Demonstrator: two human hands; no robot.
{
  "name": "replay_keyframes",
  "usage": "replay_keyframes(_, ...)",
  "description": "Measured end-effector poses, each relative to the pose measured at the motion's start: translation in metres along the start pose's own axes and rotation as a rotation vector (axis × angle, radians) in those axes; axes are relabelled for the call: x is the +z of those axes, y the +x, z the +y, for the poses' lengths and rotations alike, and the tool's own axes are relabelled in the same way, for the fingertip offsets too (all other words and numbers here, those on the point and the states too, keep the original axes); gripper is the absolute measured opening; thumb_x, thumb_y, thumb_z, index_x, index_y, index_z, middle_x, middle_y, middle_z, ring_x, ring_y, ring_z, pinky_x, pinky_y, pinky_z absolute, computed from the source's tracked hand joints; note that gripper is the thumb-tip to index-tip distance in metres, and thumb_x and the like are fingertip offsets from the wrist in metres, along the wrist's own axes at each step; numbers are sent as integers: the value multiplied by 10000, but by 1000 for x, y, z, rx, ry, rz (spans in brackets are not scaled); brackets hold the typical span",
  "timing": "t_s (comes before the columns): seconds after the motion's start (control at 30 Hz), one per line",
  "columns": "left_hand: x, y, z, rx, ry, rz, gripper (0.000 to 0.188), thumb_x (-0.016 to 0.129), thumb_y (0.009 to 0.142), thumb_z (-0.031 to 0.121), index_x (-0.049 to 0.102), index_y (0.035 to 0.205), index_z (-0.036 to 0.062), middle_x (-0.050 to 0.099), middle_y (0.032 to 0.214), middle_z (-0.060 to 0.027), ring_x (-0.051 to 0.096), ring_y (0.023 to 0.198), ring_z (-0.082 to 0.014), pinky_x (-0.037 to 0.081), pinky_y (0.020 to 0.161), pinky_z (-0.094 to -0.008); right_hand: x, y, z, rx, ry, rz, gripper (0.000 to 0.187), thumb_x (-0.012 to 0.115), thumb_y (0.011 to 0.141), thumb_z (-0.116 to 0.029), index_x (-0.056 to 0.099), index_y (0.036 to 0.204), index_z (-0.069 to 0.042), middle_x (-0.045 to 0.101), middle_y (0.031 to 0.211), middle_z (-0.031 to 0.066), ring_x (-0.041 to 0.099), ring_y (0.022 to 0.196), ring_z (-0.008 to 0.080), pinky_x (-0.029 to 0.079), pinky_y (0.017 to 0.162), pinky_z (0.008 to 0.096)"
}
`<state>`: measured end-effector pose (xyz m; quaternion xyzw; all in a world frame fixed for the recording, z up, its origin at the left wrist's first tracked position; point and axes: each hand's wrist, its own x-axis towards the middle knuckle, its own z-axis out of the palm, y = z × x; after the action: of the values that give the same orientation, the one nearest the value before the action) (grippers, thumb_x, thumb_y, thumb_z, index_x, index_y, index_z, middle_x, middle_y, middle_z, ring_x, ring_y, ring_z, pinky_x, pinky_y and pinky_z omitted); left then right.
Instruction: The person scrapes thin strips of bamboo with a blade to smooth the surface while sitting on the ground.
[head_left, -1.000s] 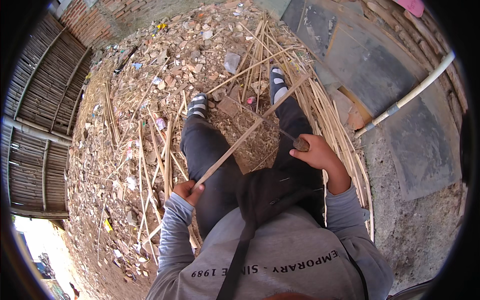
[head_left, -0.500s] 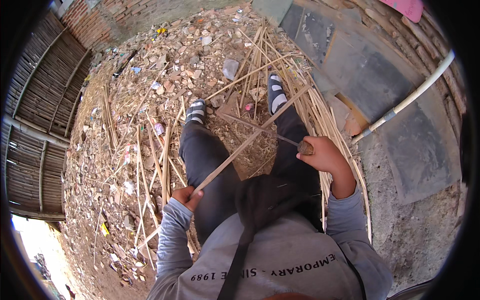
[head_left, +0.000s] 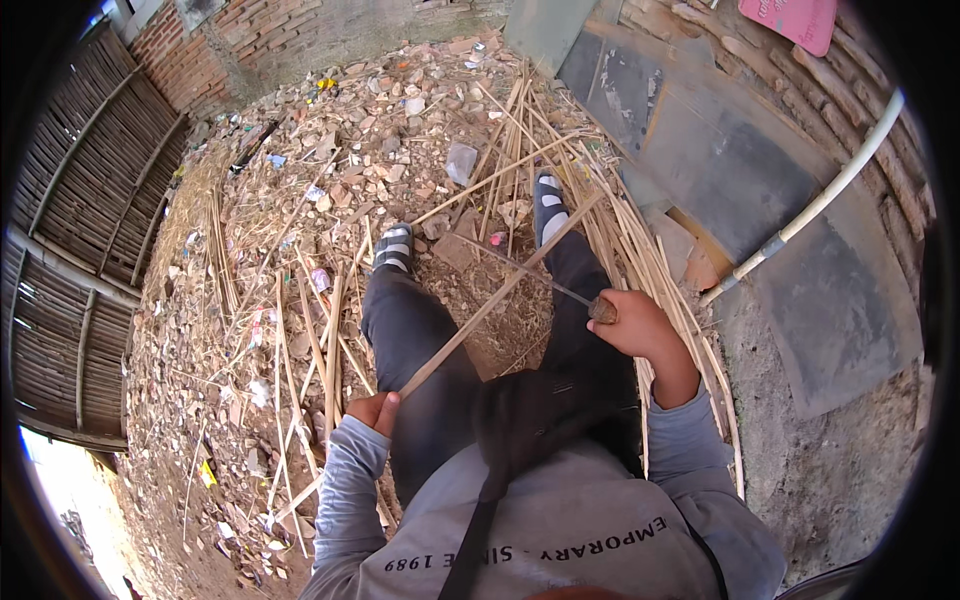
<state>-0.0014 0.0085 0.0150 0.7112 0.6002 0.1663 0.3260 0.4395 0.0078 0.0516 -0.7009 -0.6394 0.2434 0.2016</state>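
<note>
Between my legs a long, flat bamboo strip [head_left: 453, 343] slants up from lower left to upper right. My left hand [head_left: 374, 411] is closed around its near end, beside my left thigh. A long-bladed knife [head_left: 573, 292] with a brown handle is gripped in my right hand [head_left: 636, 325] over my right knee. Its thin blade points away to the left and crosses the strip about halfway along, against it or just over it; which one I cannot tell.
Loose strips [head_left: 330, 350] lie left of my legs, and a longer pile [head_left: 660, 270] runs along the right. Broken brick and litter [head_left: 350, 185] cover the ground. A white pole [head_left: 830, 195] leans over dark panels [head_left: 730, 170] at right. A bamboo wall [head_left: 75, 230] stands at left.
My right hand and the knife have moved slightly toward my body. The strip's far end sits a little lower and farther left; my left hand keeps its hold.
</note>
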Motion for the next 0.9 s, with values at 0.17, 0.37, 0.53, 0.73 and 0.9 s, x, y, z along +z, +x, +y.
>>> replay_keyframes(0.17,-2,0,-3,-24,-16,-30,614,470,1045,505,634,797,-32,520,588,-194,508,550,-329,427,599,-459,17,-10,-19,-91,-24,-98,295,780,796,-286,657,897,-38,677,840,211,656,839,440,505,718,498)
replay_keyframes(0.37,6,1,-10,-25,-37,-14,609,457,1046,510,680,851,-23,588,641,-217,613,640,-381,471,665,-481,8,0,-11,-19,-8,-84,331,792,793,-315,651,879,-28,676,837,215,656,829,442,508,719,491)
replay_keyframes(0.53,4,1,-9,-42,-14,-22,585,464,1047,495,698,890,-18,602,655,-221,625,658,-389,488,681,-469,32,-4,-14,-121,-6,-128,328,790,792,-323,658,887,-39,679,831,212,662,832,439,512,728,494)
replay_keyframes(0.73,3,2,-7,-16,-34,-21,579,468,1047,489,698,885,-18,597,652,-227,616,649,-390,480,665,-474,8,-2,-17,-54,-32,-125,341,790,791,-325,661,895,-27,672,825,220,662,845,433,514,737,494)
replay_keyframes(0.9,8,2,-17,-26,-47,-4,576,483,1040,480,688,856,-25,595,652,-240,616,644,-402,477,661,-477,26,-3,-15,-40,29,-101,362,774,807,-333,674,964,-23,679,873,245,663,885,449,517,770,500)
